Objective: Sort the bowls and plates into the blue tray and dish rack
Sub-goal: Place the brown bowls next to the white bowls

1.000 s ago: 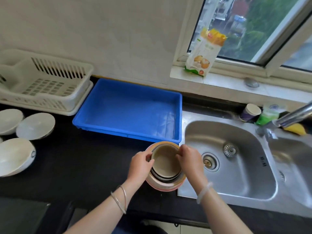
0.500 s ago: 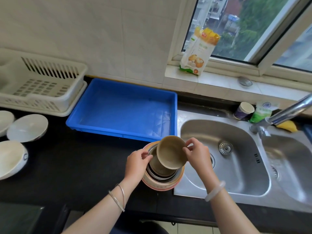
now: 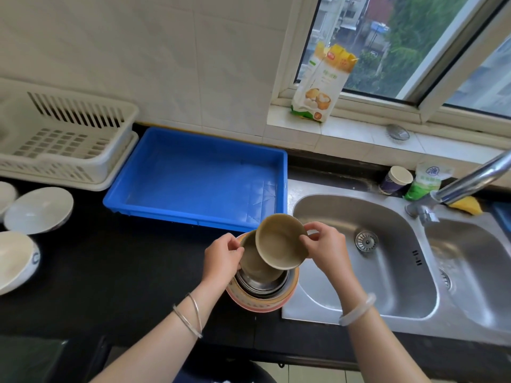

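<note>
Glossy blue plastic tray (image 3: 199,186), brushed metal sink (image 3: 367,261), matt olive bowl (image 3: 279,241).

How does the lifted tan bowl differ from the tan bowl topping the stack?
The lifted tan bowl is tilted and raised, pinched by the right hand; the stacked tan bowl sits nested in the stack, held at its rim by the left hand. Both share colour and round shape.
</note>
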A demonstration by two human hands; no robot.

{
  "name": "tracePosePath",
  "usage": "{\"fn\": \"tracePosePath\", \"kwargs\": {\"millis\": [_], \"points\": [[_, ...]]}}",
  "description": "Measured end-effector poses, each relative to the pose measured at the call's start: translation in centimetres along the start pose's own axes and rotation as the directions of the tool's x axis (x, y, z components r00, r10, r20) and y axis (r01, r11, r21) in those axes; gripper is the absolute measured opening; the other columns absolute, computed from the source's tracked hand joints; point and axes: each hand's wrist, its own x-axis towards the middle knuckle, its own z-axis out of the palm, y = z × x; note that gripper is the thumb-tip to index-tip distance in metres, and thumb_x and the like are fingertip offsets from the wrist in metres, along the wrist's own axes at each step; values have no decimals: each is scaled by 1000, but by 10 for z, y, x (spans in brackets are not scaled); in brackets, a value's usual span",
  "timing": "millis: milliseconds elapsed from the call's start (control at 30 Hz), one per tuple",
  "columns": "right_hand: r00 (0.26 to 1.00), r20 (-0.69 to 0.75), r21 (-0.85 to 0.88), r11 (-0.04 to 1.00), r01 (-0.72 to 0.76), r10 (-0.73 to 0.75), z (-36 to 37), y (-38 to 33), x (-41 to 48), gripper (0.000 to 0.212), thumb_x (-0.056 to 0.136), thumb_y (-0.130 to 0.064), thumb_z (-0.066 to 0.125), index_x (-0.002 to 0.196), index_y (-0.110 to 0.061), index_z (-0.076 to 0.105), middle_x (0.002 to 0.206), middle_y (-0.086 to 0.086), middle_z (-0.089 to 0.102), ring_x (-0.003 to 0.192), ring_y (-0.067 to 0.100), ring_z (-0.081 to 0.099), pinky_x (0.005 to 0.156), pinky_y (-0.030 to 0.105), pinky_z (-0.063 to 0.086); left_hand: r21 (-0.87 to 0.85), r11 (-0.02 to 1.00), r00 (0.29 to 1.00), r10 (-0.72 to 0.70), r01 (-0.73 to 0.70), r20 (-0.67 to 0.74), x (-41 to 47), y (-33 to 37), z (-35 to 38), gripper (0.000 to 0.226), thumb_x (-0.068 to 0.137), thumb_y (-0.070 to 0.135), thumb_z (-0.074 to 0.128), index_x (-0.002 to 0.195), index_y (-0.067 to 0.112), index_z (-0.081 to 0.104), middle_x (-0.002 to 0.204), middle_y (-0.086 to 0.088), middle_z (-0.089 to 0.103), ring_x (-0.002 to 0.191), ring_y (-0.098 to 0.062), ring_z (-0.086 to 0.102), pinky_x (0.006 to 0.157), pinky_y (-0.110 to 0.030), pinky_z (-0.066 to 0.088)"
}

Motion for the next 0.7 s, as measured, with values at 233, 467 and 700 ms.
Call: {"fn": "tracePosePath", "kwargs": {"millis": [233,467,700], "points": [[996,32,163,984,73,-80,5,-46,7,20,81,-10,65,78,-30,64,63,-9,68,50,8,67,55,22,57,-219,973,990,-96,72,-100,11,-3,-47,8,84,12,64,77,16,61,82,-2,67,77,-12,66,54,-21,55],[973,194,236,969,76,-124,72,-99,19,15,83,-8,64,80,-22,62,76,0,68,56,10,65,50,15,54,-415,892,907,-313,180,-280,15,-57,-123,6,86,9,61,80,9,60,85,-9,67,81,-17,66,54,-23,54],[916,380,242,969,38,-131,180,-151,21,12,81,-5,58,78,-15,63,85,8,66,61,13,64,47,16,53,-598,764,747,-541,243,-388,-2,-130,-186,5,87,7,60,82,8,60,87,-12,64,80,-20,64,61,-31,55]]}}
